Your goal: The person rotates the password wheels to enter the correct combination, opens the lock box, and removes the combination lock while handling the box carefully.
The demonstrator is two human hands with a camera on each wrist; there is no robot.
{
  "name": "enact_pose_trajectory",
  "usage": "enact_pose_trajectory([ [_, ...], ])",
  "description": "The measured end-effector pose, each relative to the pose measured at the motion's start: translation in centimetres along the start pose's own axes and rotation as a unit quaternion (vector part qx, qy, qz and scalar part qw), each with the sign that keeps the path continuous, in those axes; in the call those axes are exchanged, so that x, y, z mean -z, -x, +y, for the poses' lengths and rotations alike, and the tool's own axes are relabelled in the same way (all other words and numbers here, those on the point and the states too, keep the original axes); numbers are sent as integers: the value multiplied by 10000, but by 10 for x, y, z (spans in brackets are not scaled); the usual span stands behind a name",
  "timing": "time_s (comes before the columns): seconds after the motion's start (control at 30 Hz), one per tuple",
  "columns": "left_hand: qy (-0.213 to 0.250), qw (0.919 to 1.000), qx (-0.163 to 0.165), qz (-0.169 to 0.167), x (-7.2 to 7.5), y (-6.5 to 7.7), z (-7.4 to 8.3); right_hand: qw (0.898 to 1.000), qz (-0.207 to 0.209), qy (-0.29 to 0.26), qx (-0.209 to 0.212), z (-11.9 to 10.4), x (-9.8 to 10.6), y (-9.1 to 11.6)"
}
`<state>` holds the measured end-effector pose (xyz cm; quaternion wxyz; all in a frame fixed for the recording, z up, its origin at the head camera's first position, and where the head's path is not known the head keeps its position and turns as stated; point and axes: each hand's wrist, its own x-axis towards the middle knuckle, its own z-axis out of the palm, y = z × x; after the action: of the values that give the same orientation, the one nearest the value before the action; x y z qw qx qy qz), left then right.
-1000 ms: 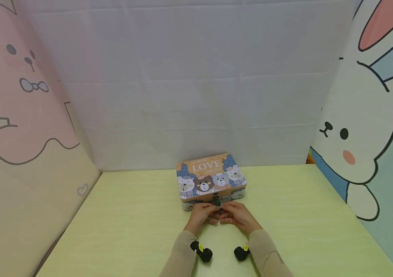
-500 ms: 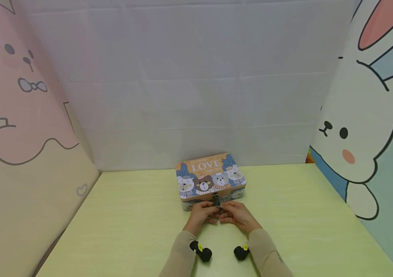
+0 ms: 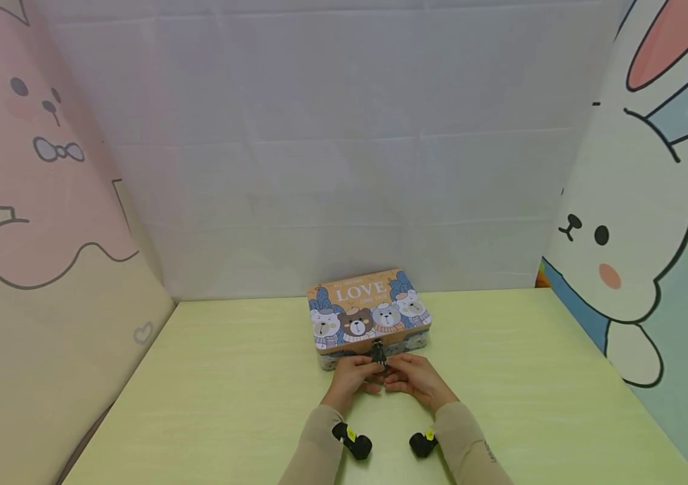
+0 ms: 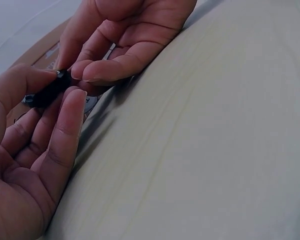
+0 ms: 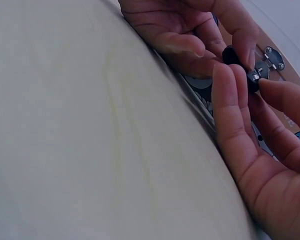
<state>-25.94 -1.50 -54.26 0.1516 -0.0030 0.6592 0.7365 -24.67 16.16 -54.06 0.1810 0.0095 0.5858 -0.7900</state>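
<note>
A rectangular tin box (image 3: 371,313) stands lid down at the back of the table, printed with bears and the word LOVE. On its front is a metal hasp (image 5: 274,57), where a small black padlock (image 5: 252,82) hangs. My left hand (image 3: 353,380) pinches one end of the padlock between thumb and fingers. From the other side my right hand (image 3: 419,380) pinches it too, thumb on top and fingers beneath. The left wrist view shows the dark padlock body (image 4: 50,92) between both hands' fingertips. Fingers cover much of it, so its details are hard to make out.
The pale yellow-green table (image 3: 229,391) extends on both sides of the box. A white cloth backdrop (image 3: 344,148) rises right behind it. Printed panels flank the table, with a rabbit panel (image 3: 641,269) on the right. Black wrist devices (image 3: 356,444) sit on both sleeves.
The padlock tilts slightly between the fingertips, and the fingers shift by a small amount. The box and both forearms stay in place.
</note>
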Motion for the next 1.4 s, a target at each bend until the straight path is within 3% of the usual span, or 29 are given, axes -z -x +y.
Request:
enact_pose_trajectory([
  [0.73, -59, 9999, -6, 82, -1, -2, -2, 10000, -51, 7, 61, -2, -1, 2],
  [1.4, 2, 10000, -67, -36, 0, -1, -1, 10000, -71, 21, 62, -1, -1, 1],
])
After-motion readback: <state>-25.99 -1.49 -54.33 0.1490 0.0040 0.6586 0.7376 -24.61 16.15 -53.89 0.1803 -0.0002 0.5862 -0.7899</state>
